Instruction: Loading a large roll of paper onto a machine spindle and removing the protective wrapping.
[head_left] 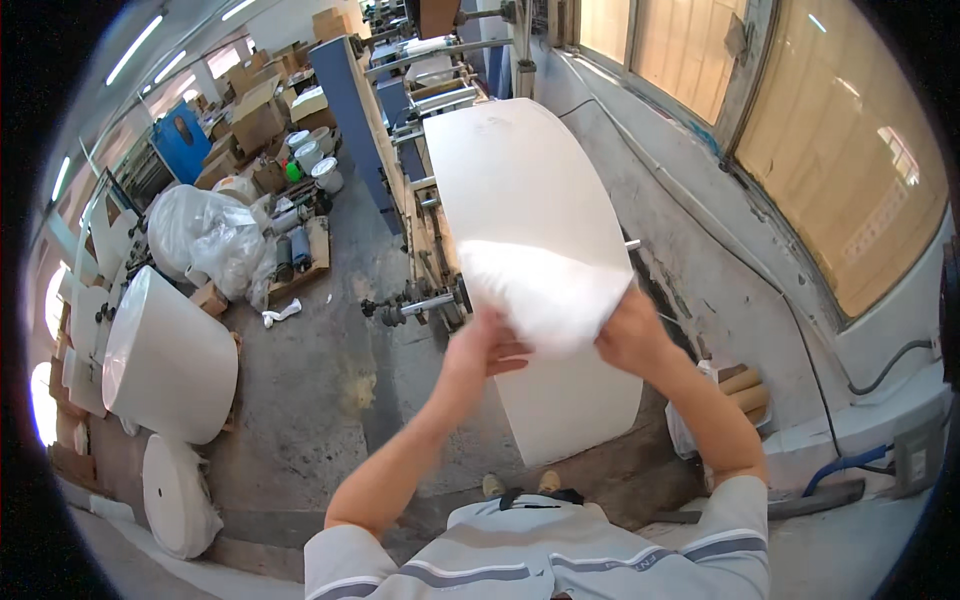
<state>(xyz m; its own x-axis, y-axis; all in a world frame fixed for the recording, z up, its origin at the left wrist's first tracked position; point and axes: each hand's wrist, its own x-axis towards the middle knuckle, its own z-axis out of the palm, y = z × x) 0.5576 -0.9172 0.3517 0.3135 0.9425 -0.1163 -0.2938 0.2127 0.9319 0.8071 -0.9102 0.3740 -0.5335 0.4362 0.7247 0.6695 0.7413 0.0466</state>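
Observation:
A wide white paper roll (530,170) is mounted on the machine in front of me, its surface curving down toward me. A loose white sheet (550,295) is lifted off its front, folded and bright. My left hand (482,352), slightly blurred, has its fingers curled at the sheet's left edge. My right hand (635,330) grips the right edge, its fingertips partly hidden by the paper. Below both hands, a lower white stretch of paper (575,405) reaches down toward my feet.
The machine's blue side panel (355,130) and a metal shaft (425,305) stand to the left. Large white rolls (170,360) rest at far left, near bagged plastic (205,240) and cardboard boxes (258,115). Cardboard tubes (745,390) lie by the right wall, below windows.

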